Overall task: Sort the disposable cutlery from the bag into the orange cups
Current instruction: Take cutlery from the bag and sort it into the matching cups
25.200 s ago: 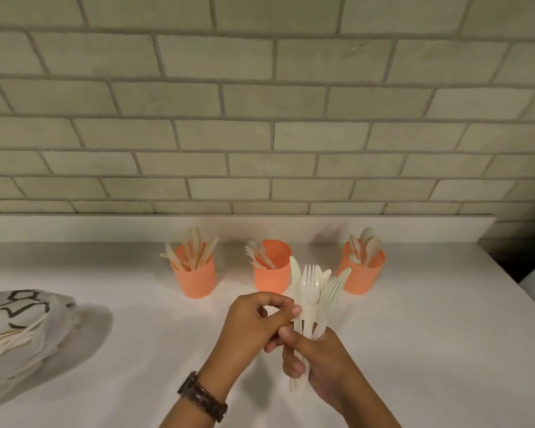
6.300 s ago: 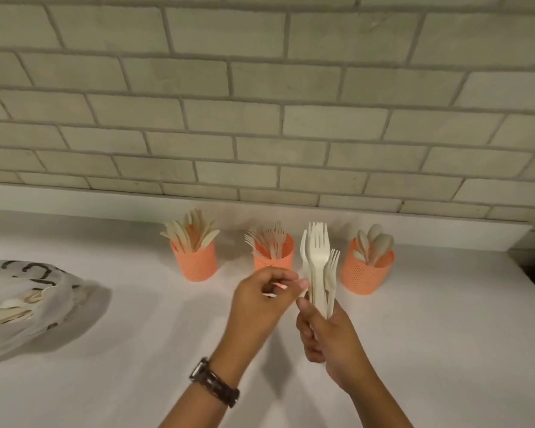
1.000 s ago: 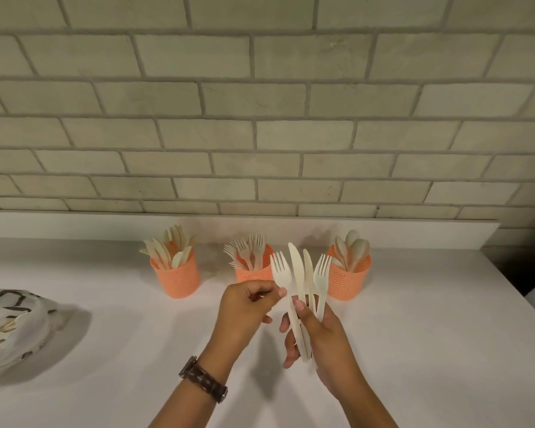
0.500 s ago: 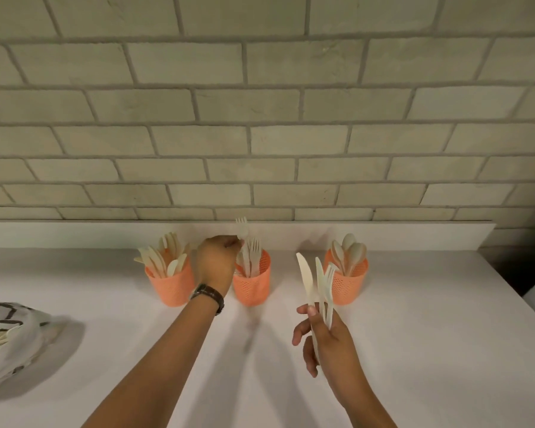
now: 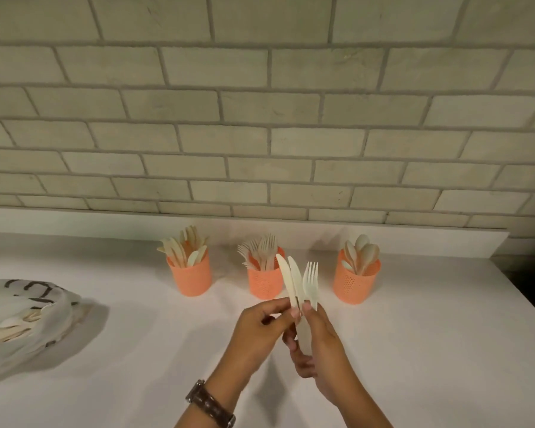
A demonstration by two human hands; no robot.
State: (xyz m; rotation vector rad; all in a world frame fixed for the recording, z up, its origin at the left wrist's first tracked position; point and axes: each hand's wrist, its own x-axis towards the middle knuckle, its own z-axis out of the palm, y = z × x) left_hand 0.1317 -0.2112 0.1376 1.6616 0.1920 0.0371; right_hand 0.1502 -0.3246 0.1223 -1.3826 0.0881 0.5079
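Under both grips, a wide white bench (image 5: 414, 350). Far off to the left of the left grip (image 5: 260, 322), a crumpled translucent plastic bag (image 5: 22, 319) with more pale cutlery lying inside. Beyond the grips, toward the brick wall, three round orange perforated cups in a row: knife cup (image 5: 189, 278) ahead and to the left, fork cup (image 5: 264, 282) straight ahead and just behind the held pieces, spoon cup (image 5: 356, 284) ahead and to the right.

Right grip (image 5: 318, 344) clenched around the handles of a small bundle (image 5: 296, 284) of cream disposable cutlery, held upright with long axes pointing up and away: two knives and one fork (image 5: 311, 281). Left grip pinching the outer knife (image 5: 285, 279) low on its blade, at the left edge of the bundle.

Probably next: to be drawn out upward along its own length, then carried forward and left to the knife cup. Left grip nearer to that cup, so no crossing of arms needed. On the left wrist, a dark wristwatch (image 5: 210, 404).
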